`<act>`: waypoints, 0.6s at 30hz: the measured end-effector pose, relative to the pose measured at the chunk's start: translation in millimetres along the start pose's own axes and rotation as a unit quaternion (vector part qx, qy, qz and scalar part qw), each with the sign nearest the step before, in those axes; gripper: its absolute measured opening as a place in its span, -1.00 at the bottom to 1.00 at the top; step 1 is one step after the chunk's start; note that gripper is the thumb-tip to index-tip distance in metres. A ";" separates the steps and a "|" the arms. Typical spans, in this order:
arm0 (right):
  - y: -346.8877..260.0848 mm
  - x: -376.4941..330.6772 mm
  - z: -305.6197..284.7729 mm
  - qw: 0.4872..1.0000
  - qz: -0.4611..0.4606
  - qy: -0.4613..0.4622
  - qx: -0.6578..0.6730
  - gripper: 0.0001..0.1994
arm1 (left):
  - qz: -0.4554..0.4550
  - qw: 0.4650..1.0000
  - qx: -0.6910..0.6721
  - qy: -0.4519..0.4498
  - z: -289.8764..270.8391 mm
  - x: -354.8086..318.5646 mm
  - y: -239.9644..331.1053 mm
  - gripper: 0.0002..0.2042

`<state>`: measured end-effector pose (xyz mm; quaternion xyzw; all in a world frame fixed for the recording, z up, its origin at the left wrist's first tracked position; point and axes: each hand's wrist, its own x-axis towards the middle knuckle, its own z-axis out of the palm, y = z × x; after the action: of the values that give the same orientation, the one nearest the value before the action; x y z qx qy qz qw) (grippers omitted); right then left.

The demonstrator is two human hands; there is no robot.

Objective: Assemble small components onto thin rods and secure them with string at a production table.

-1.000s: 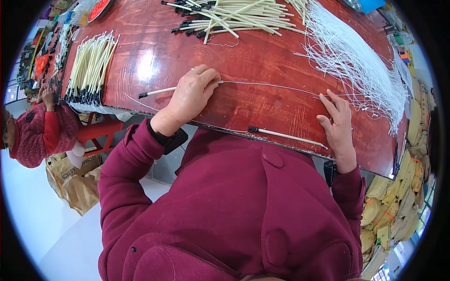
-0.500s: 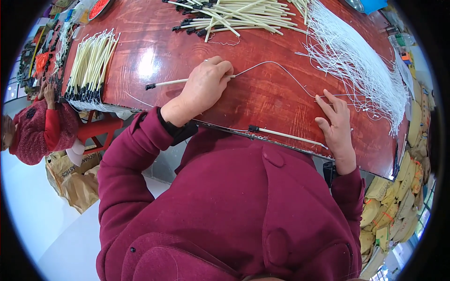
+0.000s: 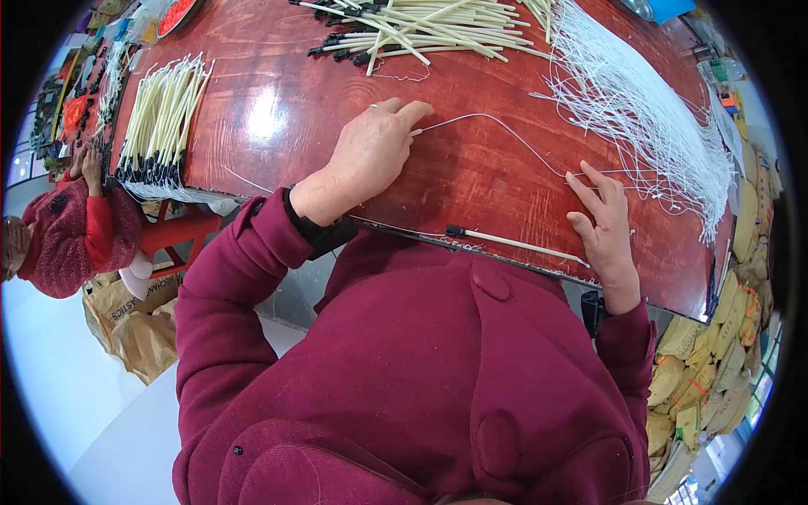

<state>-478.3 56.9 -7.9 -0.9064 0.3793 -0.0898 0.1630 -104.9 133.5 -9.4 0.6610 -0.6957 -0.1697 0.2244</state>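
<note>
My left hand [image 3: 366, 151] is curled around a thin cream tube, and only its pale tip [image 3: 416, 132] shows past the fingers. From that tip a white cord [image 3: 518, 135] arcs rightward over the table to my right hand [image 3: 602, 215]. The right hand rests on the tabletop with its fingers spread, fingertips touching the cord. Along the near table edge, between the hands, lies another cream tube [image 3: 522, 244] with a black end piece. The far end of the tube in my left hand is hidden under the palm.
A heap of cream tubes [image 3: 454, 34] lies at the back of the red table [image 3: 278, 181]. White cords [image 3: 640, 101] are piled at right, a row of tubes [image 3: 164, 109] at left. An orange-red tray [image 3: 177, 17] sits far left; another person [image 3: 76, 227] sits beyond.
The tube's black-ended part, which stuck out left of my left hand, is now out of sight. My left index finger has stretched out rightward. The right hand stays put.
</note>
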 end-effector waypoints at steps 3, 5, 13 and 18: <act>-0.6 -0.6 0.2 1.000 0.004 -0.001 0.004 -0.36 | 0.033 0.999 0.034 -0.024 -0.7 0.1 -0.8 -0.68; -0.3 -0.7 -0.5 1.000 0.004 -0.001 0.004 -0.36 | 0.050 0.997 0.051 -0.037 -0.8 0.3 -2.2 -0.63; 0.0 0.4 -0.1 1.000 -0.002 0.000 0.008 -0.36 | 0.115 0.987 0.102 -0.049 3.1 2.1 -6.0 -0.46; 0.8 0.2 0.5 1.000 -0.013 -0.001 0.008 -0.36 | 0.140 0.974 0.158 -0.085 -1.1 9.4 4.1 -0.40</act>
<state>-478.5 56.3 -8.7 -0.9101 0.3665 -0.0938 0.1690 -108.0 124.6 -5.6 0.5669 -0.8160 -0.0807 0.0788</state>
